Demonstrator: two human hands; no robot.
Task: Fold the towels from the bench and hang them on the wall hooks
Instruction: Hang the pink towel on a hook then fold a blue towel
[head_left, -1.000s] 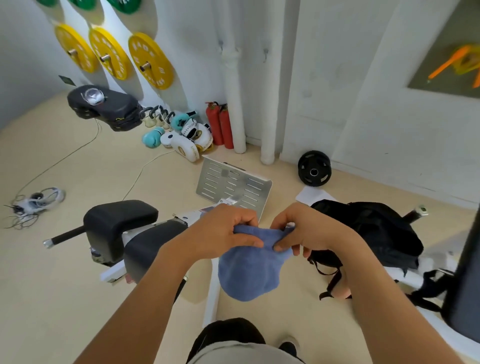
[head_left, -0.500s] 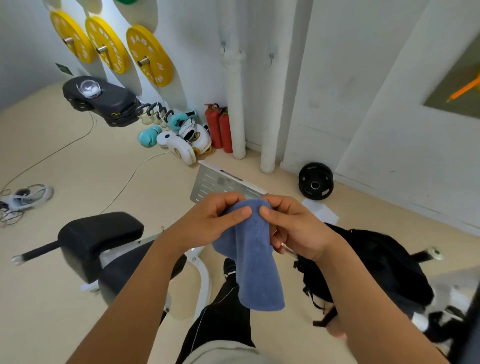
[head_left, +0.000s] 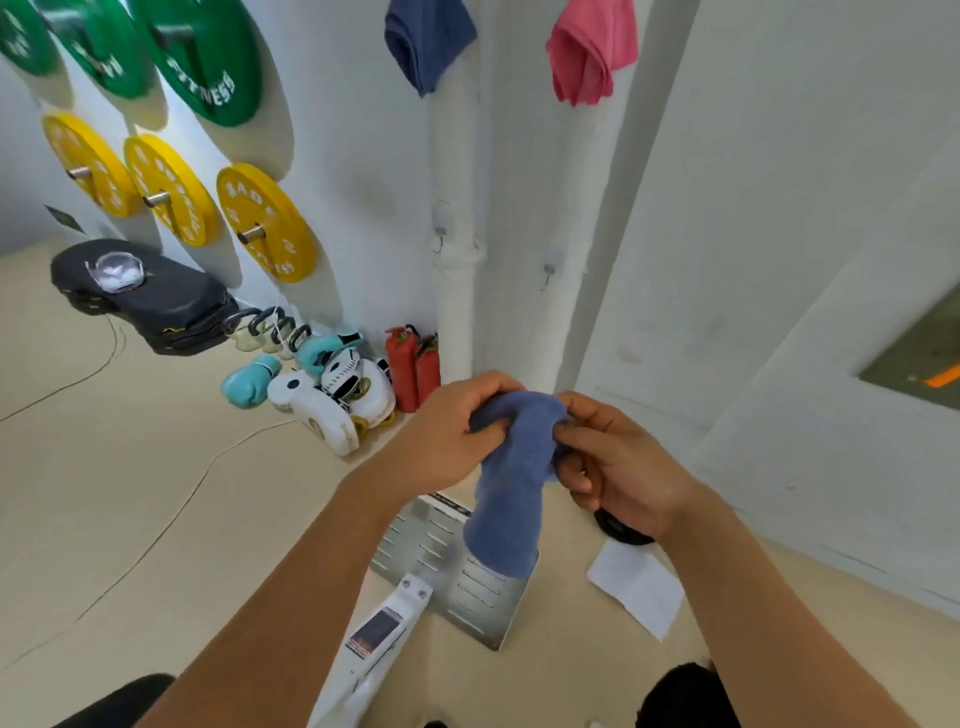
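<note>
Wall (head_left: 727, 218): white, w/ two vertical pipes (head_left: 457, 291) at the corner; taken as landmark.
Floor (head_left: 130, 493): beige, below wall.
Weight plates: green (head_left: 208, 57) upper row, yellow (head_left: 265, 223) lower row, on pegs, left of pipes.
Black pad stack (head_left: 150, 296) on floor under yellow plates.
Perforated metal plate (head_left: 457, 577) on floor in front of pipes; white frame (head_left: 384, 629) meets its near edge.
Hung towels, top of wall: dark blue towel (head_left: 426, 41) over left pipe, pink towel (head_left: 592, 52) just right of it.
Blue towel (head_left: 514, 483): folded narrow, held mid-air in front of pipes, well below the hung pair; top bunched between both hands, rest hanging straight down.
Left hand (head_left: 452, 436): fingers curled, gripping towel's top from left.
Right hand (head_left: 618, 467): thumb + fingers pinching towel's top from right.
Boxing gloves (head_left: 322, 395), teal + white, on floor at wall base left of pipes.
Two red extinguishers (head_left: 413, 371) touching left pipe's base.
White paper (head_left: 639, 587) on floor, right of metal plate.
Two bare hooks: one (head_left: 440, 236) on left pipe, other (head_left: 548, 273) on wall just right, both above hands.
</note>
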